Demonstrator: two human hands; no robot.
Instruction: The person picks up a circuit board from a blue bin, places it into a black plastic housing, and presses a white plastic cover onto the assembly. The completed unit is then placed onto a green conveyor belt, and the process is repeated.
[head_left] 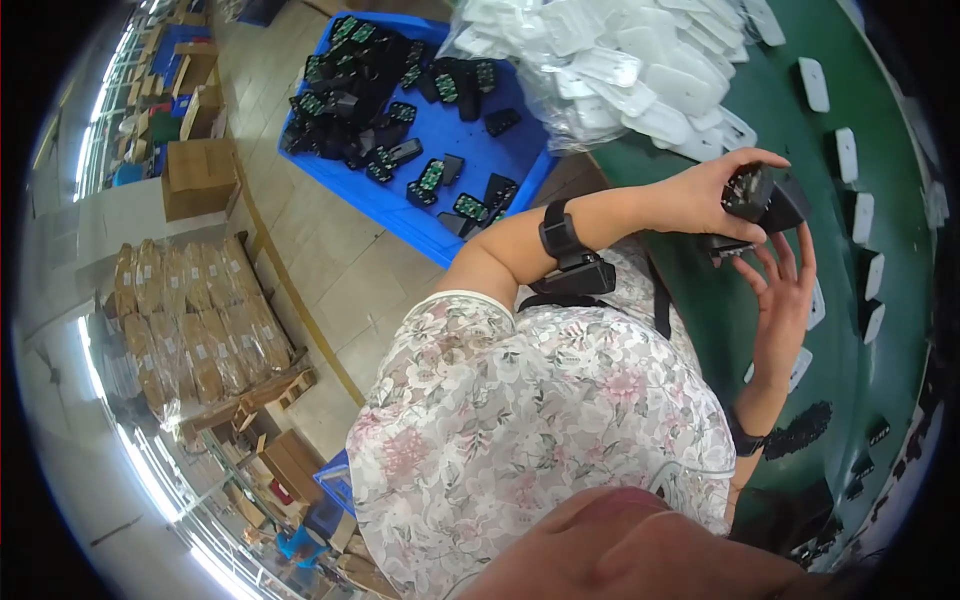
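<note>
Several black plastic casings (750,195) are bunched up above the green table, with small light details on one end. My left hand (715,195) is closed around them, its thumb along the near side and a finger over the top. From below, my right hand (785,275) reaches up with curved fingers against the same casings; its thumb is hidden behind them. Along the table's far side runs a row of white plastic covers (847,155), some with a black part beside or under them. A few more white covers (800,370) lie partly hidden behind my right forearm.
At the left, a blue bin (350,215) holds many black casings with green circuit boards. White covers (640,75) are heaped in clear plastic at the table's far left. A dark pile of small pieces (800,430) lies beside my right wrist. Wrapped packages (190,330) sit on a pallet.
</note>
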